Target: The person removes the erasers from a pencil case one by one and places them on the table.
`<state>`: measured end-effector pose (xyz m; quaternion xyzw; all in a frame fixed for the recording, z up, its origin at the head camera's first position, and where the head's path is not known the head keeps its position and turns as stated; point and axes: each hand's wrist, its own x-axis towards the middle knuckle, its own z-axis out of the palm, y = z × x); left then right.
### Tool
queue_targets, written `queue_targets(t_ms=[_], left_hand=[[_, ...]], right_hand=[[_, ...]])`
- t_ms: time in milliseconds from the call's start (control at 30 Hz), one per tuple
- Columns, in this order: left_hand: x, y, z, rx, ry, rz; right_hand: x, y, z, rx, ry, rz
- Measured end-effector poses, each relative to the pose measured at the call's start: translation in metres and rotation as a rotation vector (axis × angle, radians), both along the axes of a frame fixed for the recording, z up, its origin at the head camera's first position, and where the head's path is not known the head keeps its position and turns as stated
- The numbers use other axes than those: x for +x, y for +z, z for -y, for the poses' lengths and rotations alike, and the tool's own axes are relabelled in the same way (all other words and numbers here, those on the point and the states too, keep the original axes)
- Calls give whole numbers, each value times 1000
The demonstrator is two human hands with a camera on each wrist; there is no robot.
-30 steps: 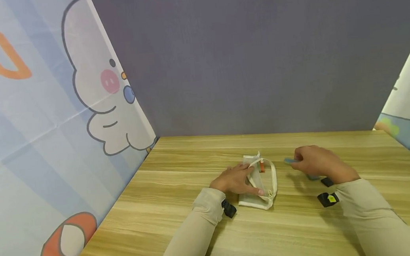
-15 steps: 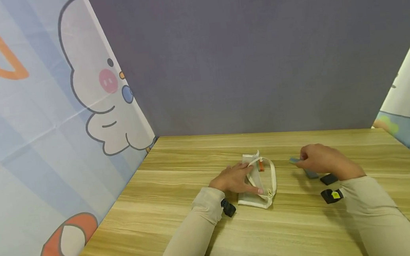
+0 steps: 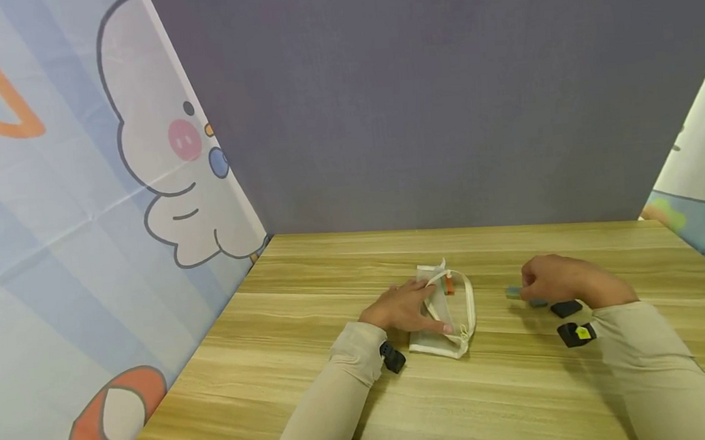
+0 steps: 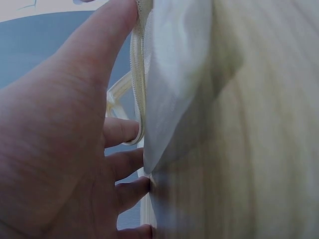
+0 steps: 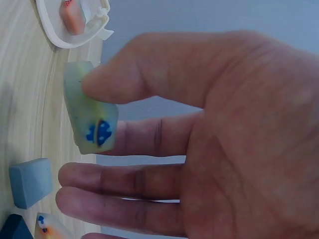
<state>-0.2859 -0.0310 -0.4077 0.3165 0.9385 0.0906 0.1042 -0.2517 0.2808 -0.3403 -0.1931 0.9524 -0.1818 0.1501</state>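
Observation:
My left hand (image 3: 403,308) lies with spread fingers across the mouth of a white-edged mesh zipper pouch (image 3: 435,345). In the left wrist view, the thumb and a fingertip touch the pouch's zipper edge (image 4: 139,99), which stands apart from the mesh. An orange eraser (image 3: 450,285) shows inside the pouch. To the right, my right hand (image 3: 556,279) pinches a pale green eraser (image 5: 79,107) with blue printed marks between thumb and index finger. The other fingers extend loosely below it. The eraser is held close over the table, near a blue-grey eraser (image 3: 538,303).
A dark eraser (image 3: 565,309) lies beneath the right wrist. Low in the right wrist view is a whitish-orange printed eraser (image 5: 51,227). A grey panel (image 3: 430,105) stands behind the wooden table (image 3: 307,278), and a cartoon-printed cloth (image 3: 85,266) hangs at the left.
My right hand has shifted right, away from the pouch, and dipped slightly with the pale green eraser still pinched. The left hand and pouch stay where they were.

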Motion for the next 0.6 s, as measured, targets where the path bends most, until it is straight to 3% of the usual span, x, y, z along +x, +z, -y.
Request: queue_targets(t_ms=[600], left_hand=[[-1,-1,3,21,2,17]], right_hand=[[6,-4,7,12,19,-20]])
